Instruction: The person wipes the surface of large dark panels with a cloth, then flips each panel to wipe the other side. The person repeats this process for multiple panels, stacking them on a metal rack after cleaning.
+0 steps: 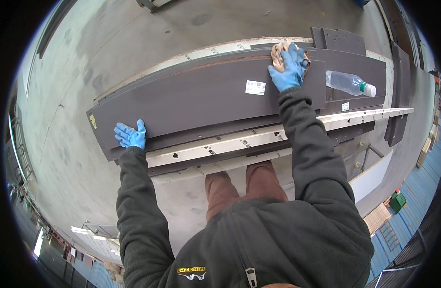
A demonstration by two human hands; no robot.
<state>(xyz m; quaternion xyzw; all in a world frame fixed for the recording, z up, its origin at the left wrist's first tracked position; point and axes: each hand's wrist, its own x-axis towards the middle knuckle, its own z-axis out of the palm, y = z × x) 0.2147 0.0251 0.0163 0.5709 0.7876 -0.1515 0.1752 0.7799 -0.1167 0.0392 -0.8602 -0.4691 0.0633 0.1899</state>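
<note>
Concrete floor surrounds our panel. We brace eight o'clock, left hand flat, empty; right hand, clutching cloth at two, should press evenly.

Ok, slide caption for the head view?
Left hand on a dark panel, right hand holding a cloth at its far edge, bottle nearby.

Grey flr w/ dk. patches
</note>
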